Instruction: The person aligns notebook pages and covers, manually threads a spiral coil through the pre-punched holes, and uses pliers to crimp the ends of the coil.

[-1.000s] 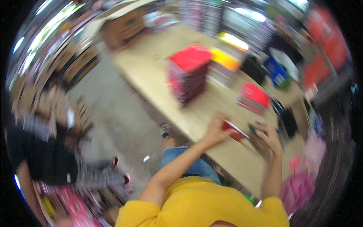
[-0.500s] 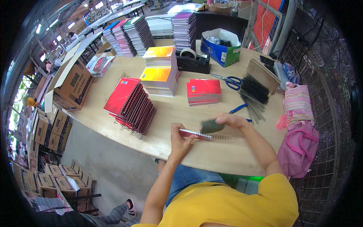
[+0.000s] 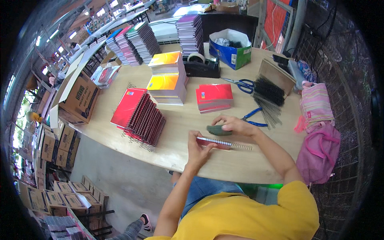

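My left hand [image 3: 196,155] grips a small red notebook [image 3: 218,146] by its left end, thumb in front, spine edge up. A wire coil [image 3: 243,147] runs along that edge and sticks out past its right end. Just above the spine, my right hand [image 3: 236,125] holds a dark green, rounded pad [image 3: 216,131]; whether the pad touches the coil I cannot tell. Left of my hands stands a stack of red notebooks [image 3: 138,114] with loose coil ends jutting out. Beyond my hands lies a smaller stack of red notebooks [image 3: 215,97].
Blue-handled pliers [image 3: 256,118], scissors [image 3: 244,85] and a heap of dark coils [image 3: 269,93] lie at the right. Further back are yellow-orange notebooks [image 3: 164,83], a tape dispenser [image 3: 202,69] and a blue-green box [image 3: 234,56]. A cardboard box [image 3: 82,98] stands left, a pink bag [image 3: 319,154] right.
The green pad has tilted flatter and moved slightly left along the spine with my right hand. My left hand and the notebook sit slightly further right in view.
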Motion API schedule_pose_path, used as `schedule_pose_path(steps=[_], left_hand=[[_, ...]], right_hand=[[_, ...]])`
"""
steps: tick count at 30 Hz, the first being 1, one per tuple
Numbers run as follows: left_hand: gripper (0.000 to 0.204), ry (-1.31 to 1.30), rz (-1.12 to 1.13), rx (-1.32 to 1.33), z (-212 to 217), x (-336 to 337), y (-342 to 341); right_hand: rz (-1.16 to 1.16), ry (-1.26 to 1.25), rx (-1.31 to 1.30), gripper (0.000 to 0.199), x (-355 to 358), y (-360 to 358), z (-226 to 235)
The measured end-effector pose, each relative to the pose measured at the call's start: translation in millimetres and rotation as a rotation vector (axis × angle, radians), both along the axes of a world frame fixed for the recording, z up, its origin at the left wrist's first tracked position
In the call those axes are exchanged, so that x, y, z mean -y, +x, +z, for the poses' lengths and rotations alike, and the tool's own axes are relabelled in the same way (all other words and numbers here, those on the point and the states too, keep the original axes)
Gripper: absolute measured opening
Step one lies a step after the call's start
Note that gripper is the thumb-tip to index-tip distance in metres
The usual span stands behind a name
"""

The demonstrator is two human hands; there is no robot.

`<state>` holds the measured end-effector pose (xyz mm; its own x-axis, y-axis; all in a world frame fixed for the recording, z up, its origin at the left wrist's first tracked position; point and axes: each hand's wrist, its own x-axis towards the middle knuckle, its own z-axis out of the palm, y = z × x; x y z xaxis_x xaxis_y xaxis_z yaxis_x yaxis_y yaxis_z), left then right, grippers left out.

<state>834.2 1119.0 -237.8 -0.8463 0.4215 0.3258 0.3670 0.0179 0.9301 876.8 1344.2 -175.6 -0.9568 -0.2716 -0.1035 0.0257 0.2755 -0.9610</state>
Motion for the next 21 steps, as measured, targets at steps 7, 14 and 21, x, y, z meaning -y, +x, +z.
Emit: schedule_pose_path(steps=[7, 14, 21], left_hand=[[0.035, 0.333, -0.193, 0.339, 2.4, 27.9, -18.2], [0.022, 0.22, -0.242, 0.436, 1.8, 26.9, -29.6], [0.042, 0.334, -0.255, 0.437, 1.8, 21.0, -32.7]], right_hand=[[0.07, -0.565, 0.042, 0.045, -2.6, -1.5, -2.3], [0.032, -0.261, -0.054, 0.046, 11.2, -6.6, -0.5], [0.056, 0.028, -0.087, 0.049, 14.4, -20.3, 0.0]])
